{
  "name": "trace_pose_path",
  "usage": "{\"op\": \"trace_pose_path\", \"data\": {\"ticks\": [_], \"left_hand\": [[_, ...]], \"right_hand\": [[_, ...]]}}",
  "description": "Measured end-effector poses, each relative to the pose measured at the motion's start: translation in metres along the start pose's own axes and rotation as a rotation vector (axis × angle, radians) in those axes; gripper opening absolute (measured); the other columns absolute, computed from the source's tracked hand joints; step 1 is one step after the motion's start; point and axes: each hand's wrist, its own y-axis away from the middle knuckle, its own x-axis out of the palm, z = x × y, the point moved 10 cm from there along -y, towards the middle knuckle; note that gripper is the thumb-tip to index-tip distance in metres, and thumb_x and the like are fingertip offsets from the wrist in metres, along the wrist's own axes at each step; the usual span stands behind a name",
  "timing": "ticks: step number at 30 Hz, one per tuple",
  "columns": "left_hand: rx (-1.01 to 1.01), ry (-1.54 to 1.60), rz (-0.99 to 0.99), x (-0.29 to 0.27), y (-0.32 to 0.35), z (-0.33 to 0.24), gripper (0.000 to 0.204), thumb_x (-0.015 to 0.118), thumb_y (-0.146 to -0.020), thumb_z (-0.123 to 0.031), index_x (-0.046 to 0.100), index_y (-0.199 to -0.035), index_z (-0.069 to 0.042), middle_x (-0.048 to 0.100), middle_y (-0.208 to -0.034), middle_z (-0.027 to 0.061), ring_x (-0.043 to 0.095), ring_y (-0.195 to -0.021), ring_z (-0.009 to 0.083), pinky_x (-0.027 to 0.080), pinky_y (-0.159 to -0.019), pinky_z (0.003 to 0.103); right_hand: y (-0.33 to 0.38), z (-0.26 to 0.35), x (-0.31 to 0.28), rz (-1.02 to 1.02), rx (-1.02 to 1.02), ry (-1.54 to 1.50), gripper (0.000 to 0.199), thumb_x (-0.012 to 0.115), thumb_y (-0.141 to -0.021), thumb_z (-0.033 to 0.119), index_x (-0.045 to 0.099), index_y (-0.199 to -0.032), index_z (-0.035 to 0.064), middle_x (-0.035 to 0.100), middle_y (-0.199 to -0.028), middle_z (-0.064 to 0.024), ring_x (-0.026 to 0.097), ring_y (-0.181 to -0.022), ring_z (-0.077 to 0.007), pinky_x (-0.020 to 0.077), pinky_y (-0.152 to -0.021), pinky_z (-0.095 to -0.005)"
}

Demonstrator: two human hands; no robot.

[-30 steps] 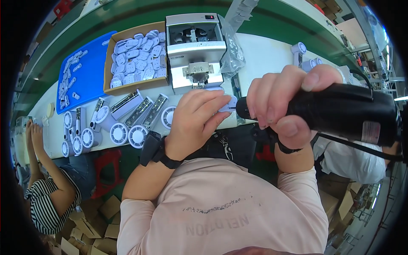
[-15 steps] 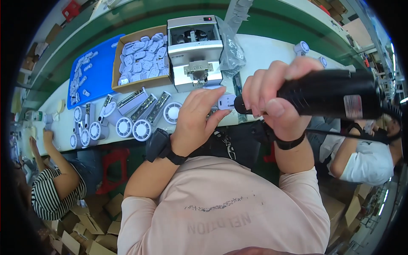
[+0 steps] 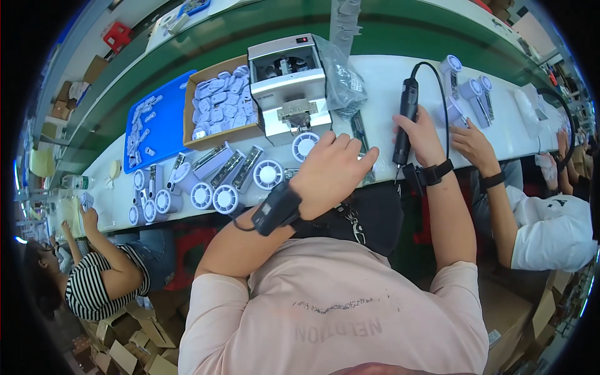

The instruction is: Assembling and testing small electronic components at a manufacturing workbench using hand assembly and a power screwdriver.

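Over white bench (image 3: 375, 94), right hand (image 3: 420, 134) around screwdriver (image 3: 405, 119).

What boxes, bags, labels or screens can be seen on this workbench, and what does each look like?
Cardboard box: open, brown, behind the row of round white parts, filled with pale bluish-white pieces.
Blue tray: flat, left of the box, holding small white parts.
Clear plastic bag: crumpled, right of the grey machine.
Cardboard cartons: brown, on the floor at lower left.
No lit screen is visible.
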Motion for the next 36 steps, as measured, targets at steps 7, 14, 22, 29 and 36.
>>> {"op": "trace_pose_path", "data": {"ticks": [7, 14, 22, 29, 36], "left_hand": [[-0.169, -0.002, -0.007, 0.021, 0.023, 0.030, 0.043, 0.081, -0.090, -0.024, 0.070, -0.130, -0.014, 0.064, -0.104, 0.0071, 0.063, -0.100, 0.0280, 0.047, -0.092, 0.041], [-0.336, 0.112, -0.128, -0.073, 0.132, 0.072, 0.051, 0.088, -0.083, -0.028, 0.071, -0.128, -0.010, 0.066, -0.126, 0.0105, 0.062, -0.119, 0.0323, 0.049, -0.102, 0.047], [-0.651, -0.068, -0.021, -0.093, 0.232, 0.112, 0.067, 0.091, -0.080, -0.039, 0.070, -0.137, -0.011, 0.061, -0.140, 0.0151, 0.057, -0.128, 0.0390, 0.044, -0.108, 0.052], [-0.721, -0.178, -0.235, -0.122, 0.257, 0.164, 0.060, 0.087, -0.086, -0.041, 0.071, -0.135, -0.009, 0.062, -0.137, 0.0161, 0.056, -0.129, 0.0407, 0.043, -0.109, 0.055], [-0.756, 0.100, -0.063, -0.082, 0.277, 0.204, 0.049, 0.079, -0.095, -0.028, 0.070, -0.138, -0.007, 0.061, -0.143, 0.0206, 0.052, -0.139, 0.0439, 0.038, -0.118, 0.056]], "right_hand": [[0.015, 0.037, -0.014, -0.260, -0.352, 1.013, 0.072, 0.086, -0.091, 0.030, 0.056, -0.145, -0.0078, 0.064, -0.134, -0.0270, 0.064, -0.121, -0.0398, 0.0519, -0.105, -0.0446], [0.130, 0.076, 0.120, 0.295, -0.724, 0.807, 0.077, 0.093, -0.078, 0.022, 0.059, -0.144, 0.0022, 0.060, -0.142, -0.0210, 0.056, -0.133, -0.0436, 0.0436, -0.115, -0.0495], [0.150, 0.105, 0.206, 0.492, -0.940, 0.902, 0.070, 0.095, -0.073, 0.024, 0.066, -0.135, 0.0071, 0.061, -0.139, -0.0179, 0.057, -0.128, -0.0415, 0.0438, -0.110, -0.0537], [0.140, 0.094, 0.240, 0.422, -1.044, 1.046, 0.051, 0.093, -0.075, 0.018, 0.072, -0.120, 0.0072, 0.060, -0.144, -0.0182, 0.055, -0.136, -0.0421, 0.0452, -0.110, -0.0533], [0.137, 0.080, 0.229, 0.375, -0.956, 1.130, 0.048, 0.092, -0.075, 0.014, 0.072, -0.118, 0.0070, 0.057, -0.150, -0.0203, 0.052, -0.142, -0.0459, 0.0472, -0.112, -0.0548]]}}
